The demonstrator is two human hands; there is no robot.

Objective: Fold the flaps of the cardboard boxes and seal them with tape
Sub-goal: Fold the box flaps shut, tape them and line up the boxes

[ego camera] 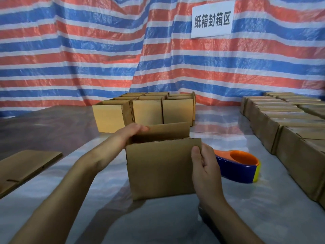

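An open brown cardboard box (161, 169) stands in front of me on the grey table, its top flaps upright. My left hand (131, 132) grips the far left corner, fingers laid over the rear flap (168, 128). At the near right corner, my right hand (204, 167) pinches the front flap, thumb on its outer face. A tape dispenser (241, 167), blue with an orange core and a yellow end, lies on the table just right of the box, touched by neither hand.
Several unsealed boxes (146, 110) stand in rows at the back centre. Along the right edge runs a row of closed boxes (288, 131). Flattened cardboard (22, 169) lies at the left. A striped tarp with a white sign (212, 19) hangs behind.
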